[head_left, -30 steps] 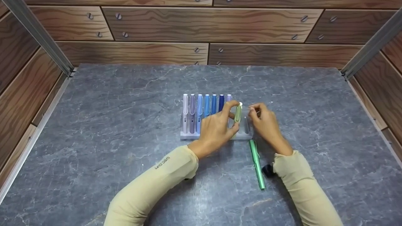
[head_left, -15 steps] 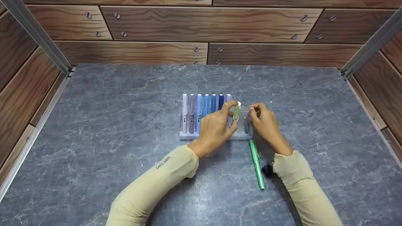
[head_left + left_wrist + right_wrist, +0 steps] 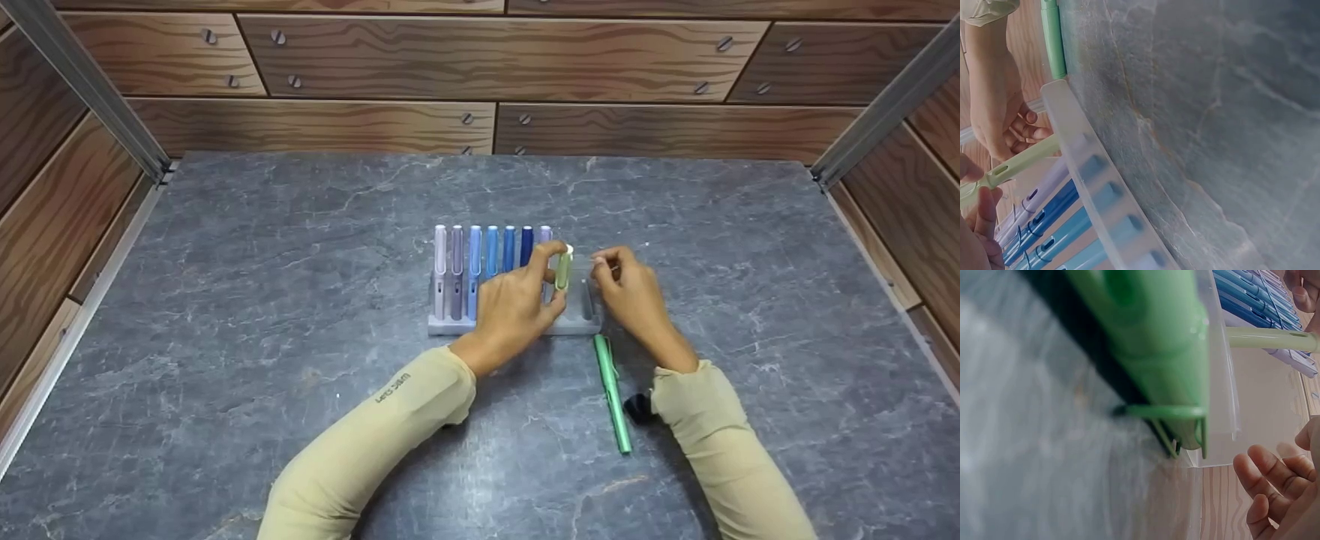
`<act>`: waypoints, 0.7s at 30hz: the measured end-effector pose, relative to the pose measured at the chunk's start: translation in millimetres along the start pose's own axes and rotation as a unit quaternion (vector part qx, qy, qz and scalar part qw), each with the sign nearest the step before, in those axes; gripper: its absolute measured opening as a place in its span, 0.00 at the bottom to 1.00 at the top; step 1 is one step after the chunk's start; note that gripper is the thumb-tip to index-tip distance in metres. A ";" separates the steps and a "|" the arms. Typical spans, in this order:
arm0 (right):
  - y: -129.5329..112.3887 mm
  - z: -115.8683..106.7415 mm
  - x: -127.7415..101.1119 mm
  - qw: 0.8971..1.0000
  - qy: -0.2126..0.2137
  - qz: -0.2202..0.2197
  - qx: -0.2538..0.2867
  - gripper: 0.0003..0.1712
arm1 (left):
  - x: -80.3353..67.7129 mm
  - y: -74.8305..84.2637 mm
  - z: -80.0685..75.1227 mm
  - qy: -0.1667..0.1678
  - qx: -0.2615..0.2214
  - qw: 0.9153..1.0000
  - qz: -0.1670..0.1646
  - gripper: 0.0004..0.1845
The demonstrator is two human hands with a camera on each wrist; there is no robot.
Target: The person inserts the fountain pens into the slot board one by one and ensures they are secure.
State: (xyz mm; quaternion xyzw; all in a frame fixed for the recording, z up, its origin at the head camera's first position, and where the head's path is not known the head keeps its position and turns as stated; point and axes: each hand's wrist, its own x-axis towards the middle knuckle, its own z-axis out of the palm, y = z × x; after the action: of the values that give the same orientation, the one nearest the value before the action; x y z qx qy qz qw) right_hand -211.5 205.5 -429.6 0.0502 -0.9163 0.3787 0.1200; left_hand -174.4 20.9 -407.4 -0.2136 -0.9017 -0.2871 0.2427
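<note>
In the head view my left hand (image 3: pixel 517 304) pinches a light green pen (image 3: pixel 564 271) near its cap, between thumb and fingers. The left wrist view shows the barrel of the light green pen (image 3: pixel 1027 160) reaching the front ledge of a clear pen rack (image 3: pixel 1081 152). Several pens in lilac and blue shades (image 3: pixel 475 259) stand in a row in that rack, left of the light green one. My right hand (image 3: pixel 634 289) is at the rack's right end with loosely bent fingers. Nothing shows between the fingers of the right hand (image 3: pixel 1283 489) in the right wrist view.
A green pen (image 3: pixel 613 394) lies on the grey marbled table (image 3: pixel 300 300), in front of the rack's right corner. Beside it, a black object (image 3: pixel 639 407) is partly hidden by the right sleeve (image 3: pixel 705 405). Wood-patterned walls (image 3: pixel 510 60) enclose the back and sides.
The light green pen and the left hand shift very slightly, with the whole scene drifting a little left. The right hand and the green pen on the table stay as they were.
</note>
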 end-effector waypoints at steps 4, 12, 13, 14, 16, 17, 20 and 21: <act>0.5 0.7 0.2 1.000 0.004 -0.002 0.000 0.13 | 1.0 0.5 -0.9 -0.020 0.004 1.000 -0.009 0.27; 0.3 0.4 0.7 1.000 -0.013 0.006 0.003 0.14 | 2.1 -0.1 -0.1 -0.044 0.004 0.999 -0.027 0.28; 0.1 0.3 0.7 1.000 -0.014 0.004 0.003 0.14 | 2.3 -0.2 -0.3 -0.049 0.003 0.998 -0.031 0.28; -0.1 0.2 0.9 1.000 -0.016 0.006 0.004 0.14 | 2.7 -0.3 -0.3 -0.054 0.003 0.998 -0.034 0.28; 0.1 0.3 1.2 1.000 -0.017 0.007 0.002 0.14 | 3.8 -0.1 -0.4 -0.063 0.004 0.997 -0.041 0.28; 0.2 0.2 1.3 1.000 -0.018 0.007 0.000 0.14 | 4.5 0.1 -0.4 -0.067 0.004 0.997 -0.045 0.28; 0.3 -0.1 1.4 1.000 -0.016 0.009 -0.002 0.14 | 6.7 0.8 -0.5 -0.076 0.011 0.996 -0.053 0.28; 0.2 -0.1 1.3 1.000 -0.015 0.008 -0.002 0.14 | 7.5 1.1 -0.6 -0.079 0.014 0.995 -0.056 0.28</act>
State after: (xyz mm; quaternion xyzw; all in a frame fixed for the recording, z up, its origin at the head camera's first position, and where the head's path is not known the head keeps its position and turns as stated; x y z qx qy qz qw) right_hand -212.8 205.8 -429.4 0.0486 -0.9192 0.3767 0.1038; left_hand -179.5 23.2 -402.3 -0.1819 -0.9323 -0.2700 0.1574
